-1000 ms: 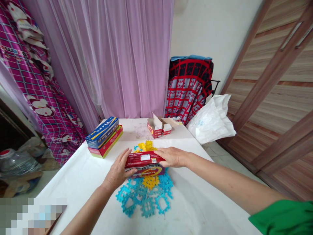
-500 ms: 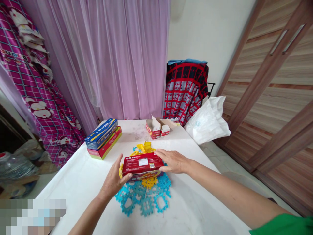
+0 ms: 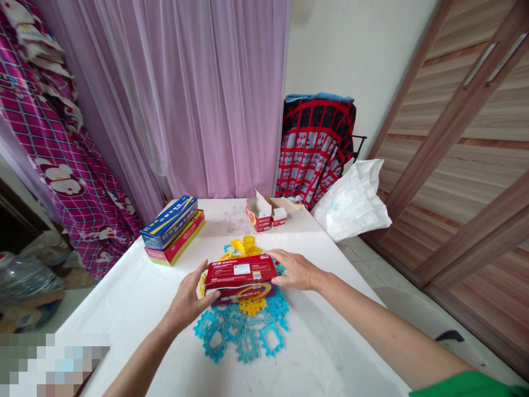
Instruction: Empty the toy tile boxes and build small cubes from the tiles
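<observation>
Between my two hands is a red cardboard box (image 3: 225, 270) with a white label on its upper face. My left hand (image 3: 188, 300) grips its left end, the thumb along the near edge. On the right end, my right hand (image 3: 294, 270) holds it with fingers at the top edge and thumb near the lower corner. Blue interlocking plastic pieces (image 3: 247, 344) lie on the table in front of and under the box. Yellow pieces (image 3: 248, 244) show behind it, and a few more peek out below. The box hides the middle of the pile.
A blue box (image 3: 170, 220) lies on a red and green box (image 3: 176, 240) at the left of the white table (image 3: 136, 320). Small opened red cartons (image 3: 259, 215) stand at the back. A white plastic bag (image 3: 351, 201) hangs by the right edge, near a wooden wardrobe (image 3: 467, 138).
The red box has tilted slightly, so more of its near side shows. Both hands keep hold of it. The camera view has shifted a little.
</observation>
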Demonstrator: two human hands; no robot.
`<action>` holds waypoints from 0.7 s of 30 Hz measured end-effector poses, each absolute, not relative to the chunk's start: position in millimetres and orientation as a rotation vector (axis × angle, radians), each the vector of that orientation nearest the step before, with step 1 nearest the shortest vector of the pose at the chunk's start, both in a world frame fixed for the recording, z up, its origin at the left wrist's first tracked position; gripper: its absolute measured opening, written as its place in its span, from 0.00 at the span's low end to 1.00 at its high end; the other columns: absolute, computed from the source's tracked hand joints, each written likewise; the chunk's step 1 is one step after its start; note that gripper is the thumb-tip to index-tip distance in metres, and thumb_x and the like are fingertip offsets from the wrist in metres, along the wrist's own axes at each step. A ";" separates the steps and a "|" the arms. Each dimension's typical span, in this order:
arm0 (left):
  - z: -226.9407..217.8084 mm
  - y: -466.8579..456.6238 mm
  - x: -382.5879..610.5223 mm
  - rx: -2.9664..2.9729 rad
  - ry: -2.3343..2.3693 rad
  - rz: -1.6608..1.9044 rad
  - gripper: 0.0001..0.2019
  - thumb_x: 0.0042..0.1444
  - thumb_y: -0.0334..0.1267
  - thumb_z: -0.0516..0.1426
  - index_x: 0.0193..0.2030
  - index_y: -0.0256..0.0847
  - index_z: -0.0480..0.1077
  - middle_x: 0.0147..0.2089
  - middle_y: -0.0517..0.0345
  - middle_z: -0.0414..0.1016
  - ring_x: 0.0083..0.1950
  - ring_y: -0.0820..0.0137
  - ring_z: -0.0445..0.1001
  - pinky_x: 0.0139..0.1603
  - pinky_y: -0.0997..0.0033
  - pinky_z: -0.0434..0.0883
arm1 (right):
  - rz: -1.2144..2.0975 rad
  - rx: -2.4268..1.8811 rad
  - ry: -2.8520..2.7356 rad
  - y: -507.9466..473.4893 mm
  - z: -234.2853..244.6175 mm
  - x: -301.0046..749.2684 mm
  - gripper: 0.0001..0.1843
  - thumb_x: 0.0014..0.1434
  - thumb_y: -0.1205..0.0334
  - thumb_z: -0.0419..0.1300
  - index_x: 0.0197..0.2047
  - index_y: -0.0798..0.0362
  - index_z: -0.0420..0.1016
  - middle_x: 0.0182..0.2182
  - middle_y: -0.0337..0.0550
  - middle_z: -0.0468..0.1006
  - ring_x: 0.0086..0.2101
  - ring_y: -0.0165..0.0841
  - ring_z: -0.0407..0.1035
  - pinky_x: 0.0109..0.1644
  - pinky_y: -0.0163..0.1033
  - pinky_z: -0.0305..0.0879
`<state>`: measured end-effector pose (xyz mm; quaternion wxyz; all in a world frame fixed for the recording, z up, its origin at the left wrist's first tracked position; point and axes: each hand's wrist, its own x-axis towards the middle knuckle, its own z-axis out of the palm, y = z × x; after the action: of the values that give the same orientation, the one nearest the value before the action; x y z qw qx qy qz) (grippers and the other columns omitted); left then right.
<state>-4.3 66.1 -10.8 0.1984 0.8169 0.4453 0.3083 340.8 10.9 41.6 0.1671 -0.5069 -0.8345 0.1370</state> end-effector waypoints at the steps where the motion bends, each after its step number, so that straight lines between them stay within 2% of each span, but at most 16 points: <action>1: -10.4 65.9 -3.8 2.272 1.249 0.862 0.39 0.52 0.55 0.58 0.67 0.40 0.55 0.60 0.42 0.71 0.61 0.55 0.70 0.59 0.51 0.69 | 0.388 -1.442 -2.378 11.0 41.5 341.0 0.40 0.56 0.46 0.59 0.67 0.52 0.55 0.64 0.53 0.62 0.61 0.42 0.59 0.64 0.49 0.57; 6: -7.0 62.5 -0.1 2.211 1.254 0.856 0.39 0.53 0.55 0.57 0.67 0.38 0.54 0.62 0.40 0.69 0.63 0.55 0.67 0.61 0.51 0.67 | 0.379 -1.480 -2.442 13.3 45.7 340.3 0.35 0.60 0.46 0.54 0.65 0.55 0.60 0.64 0.53 0.62 0.62 0.41 0.58 0.65 0.48 0.56; 11: -3.7 61.0 4.0 2.189 1.247 0.848 0.37 0.54 0.53 0.56 0.67 0.39 0.54 0.64 0.40 0.67 0.64 0.56 0.67 0.61 0.53 0.67 | 0.372 -1.569 -2.485 13.5 50.6 336.3 0.33 0.63 0.48 0.51 0.66 0.56 0.60 0.65 0.53 0.59 0.63 0.41 0.56 0.66 0.47 0.55; 15: -7.4 63.8 5.1 2.216 1.269 0.857 0.36 0.54 0.51 0.56 0.67 0.36 0.56 0.63 0.39 0.67 0.63 0.56 0.68 0.61 0.52 0.67 | 0.322 -1.613 -2.475 9.3 51.3 330.0 0.31 0.64 0.50 0.50 0.67 0.53 0.59 0.65 0.51 0.60 0.62 0.41 0.58 0.65 0.48 0.57; 21: -12.3 69.2 3.2 2.303 1.251 0.864 0.34 0.55 0.49 0.56 0.66 0.38 0.56 0.63 0.41 0.68 0.62 0.57 0.69 0.59 0.54 0.70 | 0.194 -1.765 -2.461 3.7 55.3 317.8 0.28 0.66 0.52 0.46 0.66 0.52 0.61 0.64 0.49 0.62 0.60 0.41 0.62 0.62 0.48 0.60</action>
<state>3.2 69.2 -12.3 0.1900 0.8194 0.4450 0.3075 317.8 3.7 55.3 0.0533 -0.5808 -0.8098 0.0638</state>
